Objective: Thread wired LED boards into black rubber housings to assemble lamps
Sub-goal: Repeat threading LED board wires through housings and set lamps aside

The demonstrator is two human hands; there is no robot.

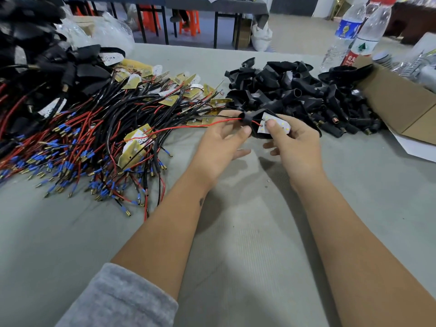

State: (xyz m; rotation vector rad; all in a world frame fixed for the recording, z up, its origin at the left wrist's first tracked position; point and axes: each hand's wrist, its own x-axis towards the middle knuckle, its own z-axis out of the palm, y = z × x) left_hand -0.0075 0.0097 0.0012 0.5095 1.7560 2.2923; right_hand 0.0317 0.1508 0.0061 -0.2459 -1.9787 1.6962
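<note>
The table point(236, 256) wore matt grey cloth, faintly ribbed. At far right lay matt black rubber housings point(295, 90) beside a plain brown cardboard box point(401, 107) and glossy clear plastic bottles point(354, 31). Left, the wires point(94, 138) had smooth red and black sheaths with shiny brass-coloured metal tips.

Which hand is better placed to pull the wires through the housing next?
Left. The left hand already pinches the black rubber housing's neck where the red and black wires exit; the right hand holds the white LED board.

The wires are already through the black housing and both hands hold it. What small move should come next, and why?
Probably the right hand should press the LED board down into the rubber housing. The board sits at the housing's wide mouth, the red wire already exits the narrow neck, and the left hand pinches that neck.
</note>
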